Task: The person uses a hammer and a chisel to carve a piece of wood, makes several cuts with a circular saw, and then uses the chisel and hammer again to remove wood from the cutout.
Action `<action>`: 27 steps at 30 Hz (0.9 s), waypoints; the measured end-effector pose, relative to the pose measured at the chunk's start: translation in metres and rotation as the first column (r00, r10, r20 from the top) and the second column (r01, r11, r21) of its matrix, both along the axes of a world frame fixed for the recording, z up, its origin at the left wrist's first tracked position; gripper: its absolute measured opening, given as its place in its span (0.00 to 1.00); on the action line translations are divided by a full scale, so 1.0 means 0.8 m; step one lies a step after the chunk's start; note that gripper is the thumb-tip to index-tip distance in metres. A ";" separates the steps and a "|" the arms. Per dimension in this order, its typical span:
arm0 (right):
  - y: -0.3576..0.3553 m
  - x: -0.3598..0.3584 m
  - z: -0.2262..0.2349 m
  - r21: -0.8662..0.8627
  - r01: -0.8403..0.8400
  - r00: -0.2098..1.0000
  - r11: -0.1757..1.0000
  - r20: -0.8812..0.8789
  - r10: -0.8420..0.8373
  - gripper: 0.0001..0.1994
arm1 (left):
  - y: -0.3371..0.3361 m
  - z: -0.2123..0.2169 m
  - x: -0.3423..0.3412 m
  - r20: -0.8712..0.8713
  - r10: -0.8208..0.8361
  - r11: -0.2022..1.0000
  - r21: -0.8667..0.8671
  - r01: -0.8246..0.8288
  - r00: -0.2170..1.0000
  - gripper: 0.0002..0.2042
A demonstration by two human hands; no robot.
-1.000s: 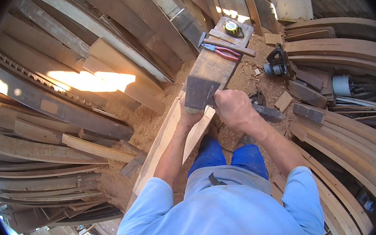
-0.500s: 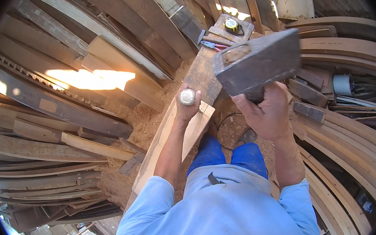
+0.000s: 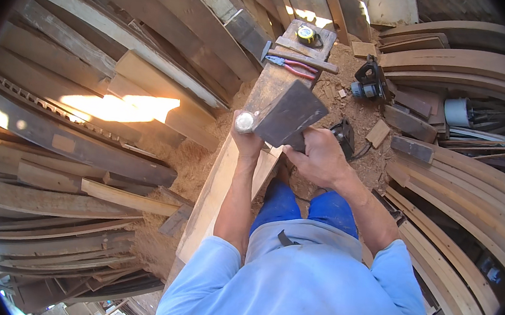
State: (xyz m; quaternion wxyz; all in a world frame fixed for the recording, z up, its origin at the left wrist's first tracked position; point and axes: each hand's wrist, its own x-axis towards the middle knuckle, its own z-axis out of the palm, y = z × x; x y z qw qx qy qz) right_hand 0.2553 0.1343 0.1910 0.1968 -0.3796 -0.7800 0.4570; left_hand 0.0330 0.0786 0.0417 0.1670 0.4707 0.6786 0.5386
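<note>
My left hand is closed round the upright handle of what looks like a chisel; its pale round end faces up and its blade is hidden. My right hand grips a dark wooden mallet by its handle. The mallet's blocky head is right beside the handle's end; I cannot tell whether they touch. Under my left hand, a pale timber piece lies lengthwise along a worn wooden bench.
On the far bench lie red-handled pliers, a hammer and a yellow tape measure. A power tool rests among shavings on the floor at right. Stacked boards crowd the left, and curved timbers the right.
The mallet has swung down and left, from raised at the right to beside the chisel handle. My left hand has shifted slightly left, still holding the handle. The hammer and floor tools are now uncovered.
</note>
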 end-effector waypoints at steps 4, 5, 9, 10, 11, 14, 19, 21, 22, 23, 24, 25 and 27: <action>0.011 0.021 0.037 -0.124 0.098 0.986 0.987 -0.121 -0.113 0.14 | 0.002 0.009 -0.002 0.092 -0.099 0.993 -0.061 0.105 0.991 0.09; 0.015 0.024 0.046 -0.138 0.104 0.982 0.985 -0.140 -0.124 0.13 | -0.003 0.019 0.000 0.179 -0.088 0.990 -0.094 0.106 0.980 0.09; 0.021 0.029 0.082 0.079 0.213 0.923 0.974 -0.344 -0.174 0.13 | -0.014 0.001 -0.016 -0.090 -0.141 0.989 -0.063 0.136 0.986 0.09; 0.018 0.029 0.092 0.109 0.242 0.905 0.964 -0.384 -0.183 0.13 | -0.022 -0.007 -0.017 0.018 -0.117 0.990 -0.074 0.118 0.993 0.09; 0.017 0.030 0.096 0.141 0.279 0.887 0.950 -0.417 -0.199 0.13 | -0.018 0.008 -0.001 0.133 -0.099 0.990 -0.085 0.111 0.986 0.09; 0.014 0.030 0.101 0.285 0.339 0.859 0.897 -0.483 -0.171 0.15 | -0.013 0.028 0.007 0.062 -0.113 0.992 -0.056 0.116 0.992 0.10; 0.008 0.034 0.106 0.456 0.282 0.899 0.844 -0.432 -0.067 0.17 | -0.018 0.021 0.001 0.105 -0.093 0.983 -0.147 0.108 0.990 0.10; 0.003 0.030 0.103 0.402 0.307 0.877 0.863 -0.472 -0.092 0.16 | -0.027 0.010 0.002 0.111 -0.131 0.980 -0.137 0.145 0.985 0.10; -0.002 0.023 0.098 0.318 0.319 0.849 0.893 -0.515 -0.119 0.15 | -0.031 0.005 -0.001 0.012 -0.160 0.983 -0.093 0.161 0.987 0.10; -0.003 0.017 0.090 0.306 0.292 0.853 0.906 -0.512 -0.102 0.15 | -0.031 0.002 -0.002 -0.113 -0.195 0.979 -0.077 0.187 0.974 0.09; -0.004 0.011 0.083 0.292 0.265 0.855 0.919 -0.512 -0.083 0.16 | -0.032 -0.002 -0.004 -0.241 -0.216 0.976 -0.057 0.208 0.946 0.08; 0.003 0.002 0.070 0.348 0.199 0.883 0.916 -0.469 -0.014 0.16 | -0.034 -0.005 -0.005 -0.362 -0.221 0.974 -0.036 0.223 0.905 0.08; 0.010 -0.009 0.012 0.423 -0.016 0.977 0.906 -0.185 0.104 0.12 | -0.023 0.022 0.007 -0.524 -0.240 0.939 0.090 0.333 0.817 0.08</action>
